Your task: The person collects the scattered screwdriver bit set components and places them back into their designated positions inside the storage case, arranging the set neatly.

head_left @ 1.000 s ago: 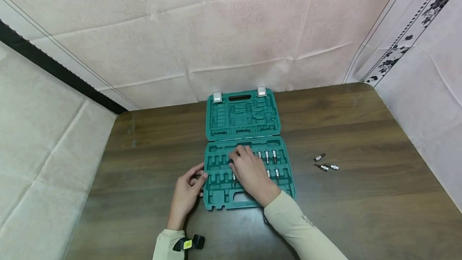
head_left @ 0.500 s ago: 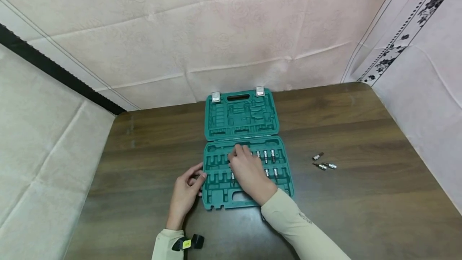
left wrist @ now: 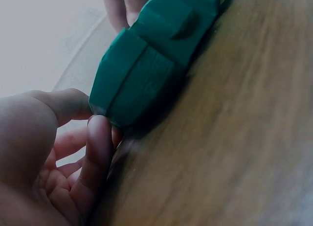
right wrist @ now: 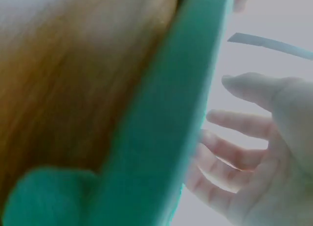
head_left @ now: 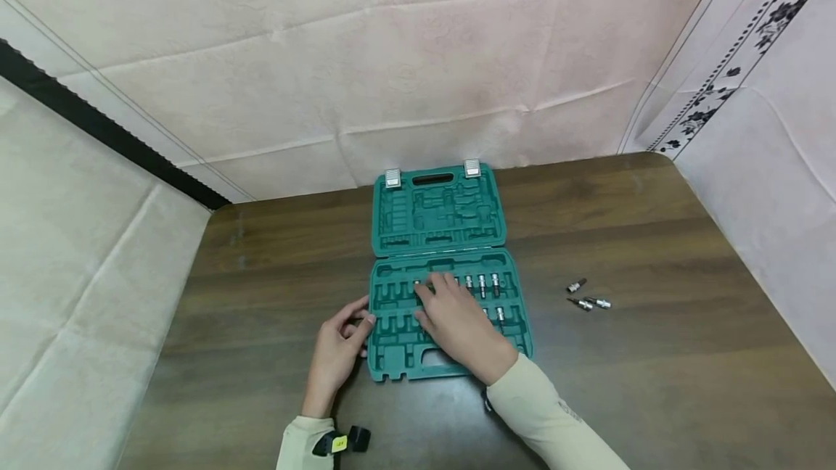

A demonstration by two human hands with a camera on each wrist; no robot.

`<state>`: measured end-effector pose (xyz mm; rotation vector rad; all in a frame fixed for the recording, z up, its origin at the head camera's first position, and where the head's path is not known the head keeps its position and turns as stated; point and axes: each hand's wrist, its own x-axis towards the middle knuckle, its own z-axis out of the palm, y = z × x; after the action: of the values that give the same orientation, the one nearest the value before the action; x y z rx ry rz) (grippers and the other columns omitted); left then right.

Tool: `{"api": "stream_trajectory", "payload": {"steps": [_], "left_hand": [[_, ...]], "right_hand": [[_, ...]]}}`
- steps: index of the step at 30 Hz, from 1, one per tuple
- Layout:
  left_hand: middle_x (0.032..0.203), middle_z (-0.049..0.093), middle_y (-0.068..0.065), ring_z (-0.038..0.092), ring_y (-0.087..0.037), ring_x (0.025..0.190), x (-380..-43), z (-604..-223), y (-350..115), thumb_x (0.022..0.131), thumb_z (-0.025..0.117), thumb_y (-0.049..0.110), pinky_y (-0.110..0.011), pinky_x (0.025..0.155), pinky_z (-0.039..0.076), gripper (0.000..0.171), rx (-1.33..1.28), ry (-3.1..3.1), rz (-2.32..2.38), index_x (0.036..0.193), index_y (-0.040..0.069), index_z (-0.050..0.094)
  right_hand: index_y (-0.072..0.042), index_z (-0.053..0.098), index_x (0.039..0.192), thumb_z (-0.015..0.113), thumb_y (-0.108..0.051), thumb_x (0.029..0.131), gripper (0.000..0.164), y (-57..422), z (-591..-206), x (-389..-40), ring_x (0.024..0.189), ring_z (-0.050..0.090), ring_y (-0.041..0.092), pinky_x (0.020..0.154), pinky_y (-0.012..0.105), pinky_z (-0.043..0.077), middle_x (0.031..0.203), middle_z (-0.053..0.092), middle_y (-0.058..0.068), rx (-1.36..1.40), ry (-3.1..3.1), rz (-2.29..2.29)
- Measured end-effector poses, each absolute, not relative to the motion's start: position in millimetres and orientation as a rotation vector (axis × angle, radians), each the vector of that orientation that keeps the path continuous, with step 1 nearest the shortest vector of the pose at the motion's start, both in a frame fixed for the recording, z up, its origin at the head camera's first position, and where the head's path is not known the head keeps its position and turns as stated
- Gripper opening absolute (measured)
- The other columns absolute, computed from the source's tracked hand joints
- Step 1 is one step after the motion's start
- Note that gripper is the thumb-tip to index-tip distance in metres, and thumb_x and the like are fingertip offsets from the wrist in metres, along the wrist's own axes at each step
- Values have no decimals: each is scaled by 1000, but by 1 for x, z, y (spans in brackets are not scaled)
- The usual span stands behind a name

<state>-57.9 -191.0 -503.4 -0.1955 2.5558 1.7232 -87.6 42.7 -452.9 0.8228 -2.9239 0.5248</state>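
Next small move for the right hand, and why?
I'd probably move the right hand from over the green case to one of three loose socket bits on the table: its fingers look spread with nothing visible between them, several left-side slots look empty, and the left hand holds the case's edge.

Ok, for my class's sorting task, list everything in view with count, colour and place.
Table: one, brown, foreground
Case: one, green, open on the table
Seated bits: several visible, silver and dark, in the case
Loose bits: three, silver and dark, right of the case
Latches: two, silver, case's far edge
Cloth: count unclear, pale, black-trimmed, behind and beside the table
Wrist device: one, black and yellow, left wrist
Sleeves: two, pale, left and right
Left grip: one, bare, touching the case's left edge
Right grip: one, bare, over the case
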Motion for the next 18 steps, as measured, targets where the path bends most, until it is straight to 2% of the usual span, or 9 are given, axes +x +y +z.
{"api": "stream_trajectory", "payload": {"steps": [5, 10, 18], "left_hand": [[109, 70, -12, 60, -14, 61, -59, -501, -190, 104, 69, 16, -27, 54, 55, 38, -192, 2546, 1729, 142, 14, 66], [109, 70, -11, 60, -14, 61, -60, -501, -190, 104, 69, 16, -27, 54, 55, 38, -187, 2556, 1722, 141, 14, 66], [108, 71, -7, 60, -15, 60, -59, -504, -189, 104, 69, 16, -29, 54, 56, 37, -195, 2565, 1710, 140, 15, 67]], "right_hand": [[-5, 68, 135, 72, -26, 103, 39, 58, -442, -83, 119, 62, 31, 97, 47, 58, 130, 65, 14, 735, -2907, 669], [-5, 69, 135, 75, -26, 101, 41, 75, -432, -76, 119, 63, 31, 97, 49, 58, 129, 67, 14, 514, -2913, 771], [0, 64, 137, 76, -23, 100, 44, 110, -430, -61, 112, 66, 37, 86, 55, 60, 125, 67, 20, 156, -2860, 907]]}}
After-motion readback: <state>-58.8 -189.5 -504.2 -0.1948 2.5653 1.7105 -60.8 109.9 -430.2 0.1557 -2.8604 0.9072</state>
